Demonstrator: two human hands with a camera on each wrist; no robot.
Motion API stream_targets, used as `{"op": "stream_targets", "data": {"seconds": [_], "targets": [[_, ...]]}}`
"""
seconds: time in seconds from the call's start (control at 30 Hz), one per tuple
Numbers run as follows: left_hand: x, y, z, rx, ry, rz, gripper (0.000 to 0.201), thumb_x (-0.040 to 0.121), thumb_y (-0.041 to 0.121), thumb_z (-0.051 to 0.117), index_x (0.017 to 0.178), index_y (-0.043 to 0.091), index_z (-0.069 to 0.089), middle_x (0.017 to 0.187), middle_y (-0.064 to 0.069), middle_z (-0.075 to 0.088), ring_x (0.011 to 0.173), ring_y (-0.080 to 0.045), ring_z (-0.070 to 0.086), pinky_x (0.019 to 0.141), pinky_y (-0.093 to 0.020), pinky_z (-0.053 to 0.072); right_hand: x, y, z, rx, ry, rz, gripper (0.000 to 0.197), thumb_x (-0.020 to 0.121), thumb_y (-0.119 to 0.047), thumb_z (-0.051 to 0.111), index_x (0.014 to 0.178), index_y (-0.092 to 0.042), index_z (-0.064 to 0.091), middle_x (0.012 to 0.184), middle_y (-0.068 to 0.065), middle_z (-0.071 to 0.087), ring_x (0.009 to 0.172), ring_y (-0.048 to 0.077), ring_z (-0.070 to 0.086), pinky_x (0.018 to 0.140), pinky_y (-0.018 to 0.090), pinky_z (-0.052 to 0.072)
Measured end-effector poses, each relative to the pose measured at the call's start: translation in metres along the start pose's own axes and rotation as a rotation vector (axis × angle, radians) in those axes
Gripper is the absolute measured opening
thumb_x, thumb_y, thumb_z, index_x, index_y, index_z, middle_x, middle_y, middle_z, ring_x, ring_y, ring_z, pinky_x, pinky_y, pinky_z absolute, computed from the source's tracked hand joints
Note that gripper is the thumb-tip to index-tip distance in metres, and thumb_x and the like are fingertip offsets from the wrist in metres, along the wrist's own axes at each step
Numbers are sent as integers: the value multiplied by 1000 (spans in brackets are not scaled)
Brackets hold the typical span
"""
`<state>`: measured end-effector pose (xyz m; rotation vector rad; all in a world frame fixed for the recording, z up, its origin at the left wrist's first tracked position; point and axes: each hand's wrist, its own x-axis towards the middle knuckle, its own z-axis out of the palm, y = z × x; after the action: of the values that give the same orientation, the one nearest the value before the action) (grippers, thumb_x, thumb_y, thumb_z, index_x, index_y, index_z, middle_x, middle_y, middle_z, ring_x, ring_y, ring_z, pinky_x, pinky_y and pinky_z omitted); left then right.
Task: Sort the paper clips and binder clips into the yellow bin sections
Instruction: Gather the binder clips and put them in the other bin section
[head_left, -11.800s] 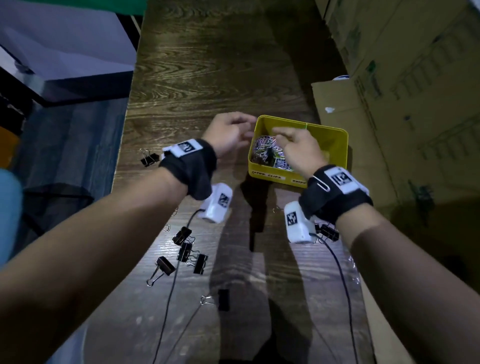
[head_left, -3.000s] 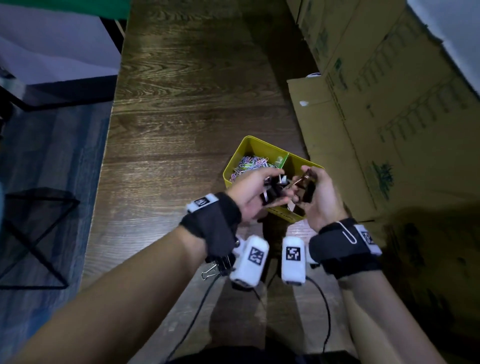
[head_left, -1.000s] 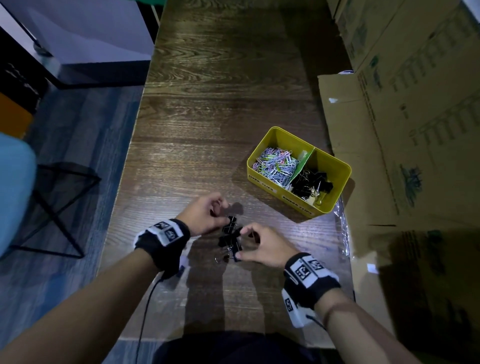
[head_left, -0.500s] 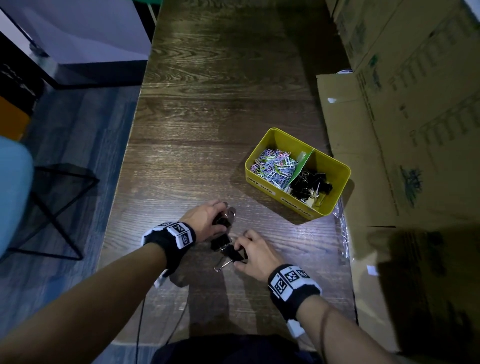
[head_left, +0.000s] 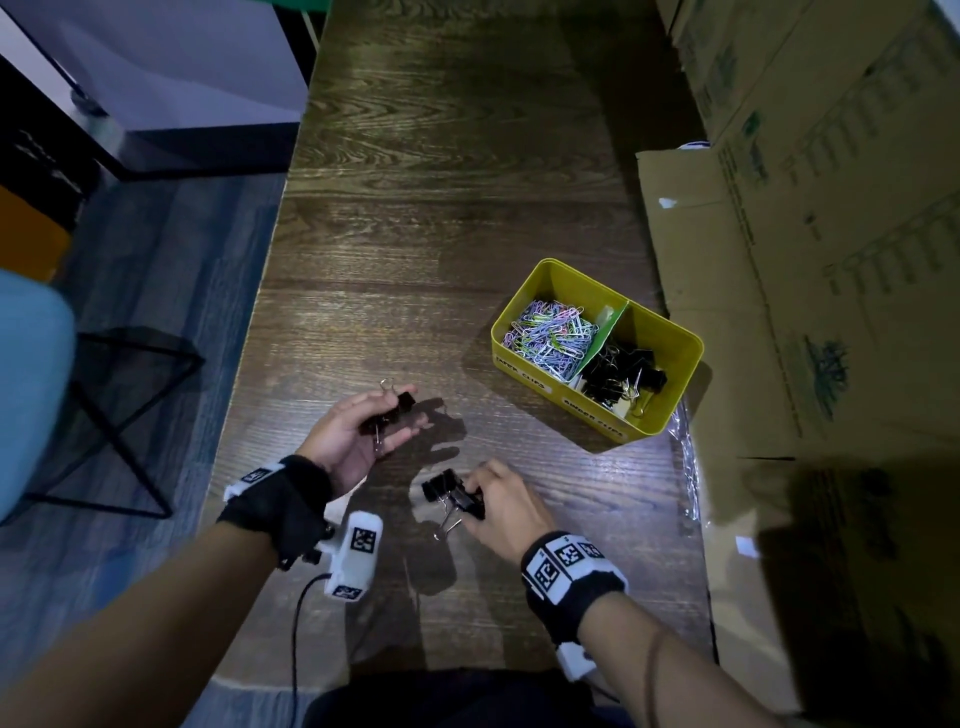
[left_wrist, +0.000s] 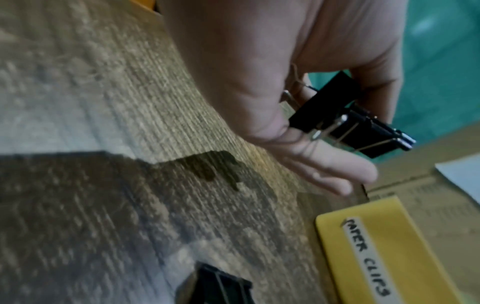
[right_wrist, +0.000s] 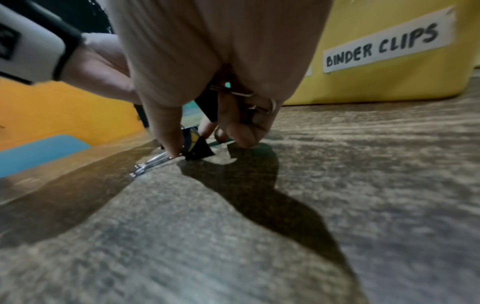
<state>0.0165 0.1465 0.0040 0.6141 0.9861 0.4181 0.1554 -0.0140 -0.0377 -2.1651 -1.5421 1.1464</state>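
Note:
The yellow bin (head_left: 675, 358) stands at the table's right; its left section holds coloured paper clips (head_left: 550, 338), its right section black binder clips (head_left: 623, 374). My left hand (head_left: 387, 418) is turned palm up above the table and holds black binder clips (head_left: 395, 408) between thumb and fingers, also seen in the left wrist view as black clips (left_wrist: 350, 123). My right hand (head_left: 470, 501) is low on the wood, its fingertips pinching more binder clips (head_left: 449, 496) that touch the table. The right wrist view shows that clip (right_wrist: 197, 147) under the fingers.
Cardboard boxes (head_left: 810, 249) wall off the table's right side just behind the bin. Crumpled clear plastic (head_left: 685, 467) lies at their foot. The table's left edge drops to the floor beside a blue chair (head_left: 26, 395). A camera cable (head_left: 296, 623) hangs off the near edge.
The hands have parted. My left hand has lifted off the pile with clips and turned palm up; my right hand stays down on the remaining clips.

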Motion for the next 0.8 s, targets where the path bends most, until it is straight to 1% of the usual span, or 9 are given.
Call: {"op": "stream_targets", "data": {"seconds": [0.1, 0.2, 0.3, 0.43, 0.53, 0.6, 0.67, 0.73, 0.8], "targets": [[-11, -1, -1, -104, -14, 9, 19, 81, 3, 51, 67, 14, 54, 118, -5, 65, 79, -25, 69, 54, -22, 56, -2, 4, -10, 50, 54, 2, 22, 86, -17, 59, 108, -19, 59, 111, 1, 59, 96, 19, 58, 79, 19, 38], [-16, -4, -2, -90, -35, -2, 21, 78, 2, 49, 86, 17, 62, 115, -7, 65, 75, -25, 69, 53, -24, 56, -3, 7, -18, 106, 15, 60, 29, 89, -20, 58, 117, -23, 54, 109, 5, 63, 93, 21, 61, 78, 23, 45], [-17, -6, -5, -46, -29, -66, 33, 79, 0, 45, 105, 13, 61, 106, -10, 65, 91, -35, 68, 64, -32, 58, -3, 12, -27, 231, -38, 117, 40, 94, -21, 53, 132, -27, 47, 123, 3, 59, 108, 21, 56, 86, 27, 42], [-19, -4, -7, 108, -17, -85, 28, 85, -10, 36, 82, 5, 60, 92, -14, 60, 81, -31, 69, 59, -31, 57, -1, 15, -36, 831, -17, 230, 33, 96, -5, 48, 123, -20, 58, 100, 4, 62, 59, 10, 53, 52, 26, 41], [-20, -6, -3, 335, -24, -56, 33, 82, -16, 46, 62, 7, 61, 81, -15, 55, 61, -27, 62, 45, -26, 50, -3, 11, -48, 1294, 0, 304, 34, 96, 6, 38, 115, -9, 62, 104, 15, 59, 55, 18, 60, 38, 23, 43], [-18, -12, -2, 602, -57, -4, 30, 76, -17, 58, 59, 8, 60, 96, -10, 56, 58, -22, 59, 44, -25, 49, -5, 8, -58, 1476, 0, 284, 32, 95, 6, 34, 108, -5, 62, 99, 14, 62, 59, 22, 66, 40, 24, 49], [-14, -19, -3, 1017, -126, 125, 29, 68, -7, 73, 59, 16, 58, 113, 2, 54, 75, -12, 62, 60, -20, 51, -5, 7, -64, 1555, 19, 271, 28, 94, 4, 34, 96, -5, 61, 89, 13, 60, 59, 22, 64, 41, 24, 48], [-11, -25, -2, 1376, -206, 271, 35, 61, 6, 80, 60, 26, 52, 115, 5, 52, 96, -6, 56, 76, -4, 37, -3, 7, -65, 1609, 22, 257, 22, 92, -1, 37, 90, -7, 58, 84, 13, 56, 59, 19, 57, 40, 21, 42], [-8, -34, -1, 1533, -240, 354, 39, 58, 14, 82, 63, 28, 46, 107, 5, 53, 91, -8, 54, 75, -6, 36, -2, 8, -65, 1691, -11, 239, 15, 91, -14, 43, 91, -9, 57, 83, 12, 57, 60, 17, 51, 41, 21, 37]]}}
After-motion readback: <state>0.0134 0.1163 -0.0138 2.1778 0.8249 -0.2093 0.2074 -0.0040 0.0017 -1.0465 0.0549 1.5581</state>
